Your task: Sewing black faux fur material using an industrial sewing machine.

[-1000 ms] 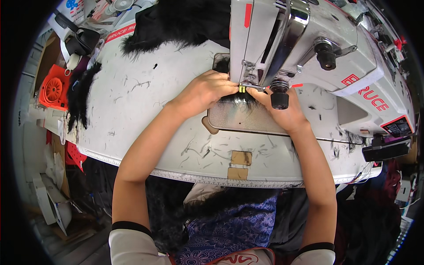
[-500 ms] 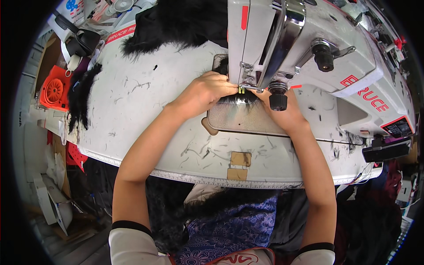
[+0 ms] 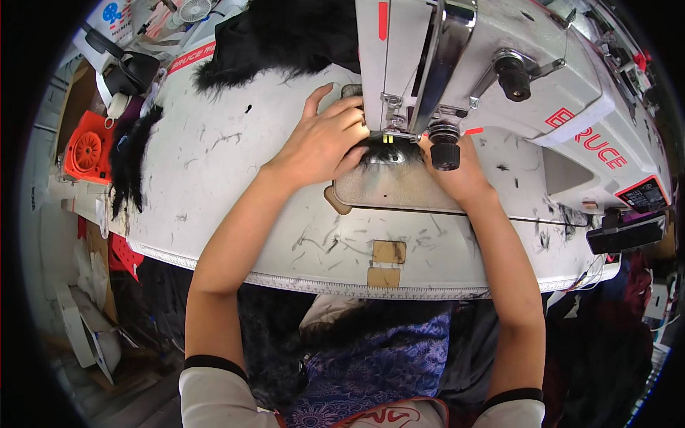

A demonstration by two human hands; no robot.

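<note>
A white sewing machine [image 3: 524, 64] stands over the table, its needle area close to both my hands. Black furry material [image 3: 371, 151] lies under the presser foot, on the metal bed plate [image 3: 399, 187]. My left hand [image 3: 321, 139] rests at the left of the foot with its fingers spread, the fingertips by the machine head and the thumb beside the fur. On the other side, my right hand [image 3: 457, 171] reaches in close to the foot. A black knob [image 3: 445, 146] and the machine head hide most of its fingers, so its grip does not show.
A large black fur-trimmed garment [image 3: 278, 43] lies at the back left. Near the left edge are an orange-red device [image 3: 87, 153] and a black fur strip [image 3: 132, 160]. A ruler tape [image 3: 307, 287] follows the front edge; patterned blue-purple fabric [image 3: 385, 360] hangs below. Fluff is scattered about.
My left hand has drawn its fingers back from the presser foot and spread them, thumb apart. More of the black fur shows at the foot. My right hand stays nearly in place.
</note>
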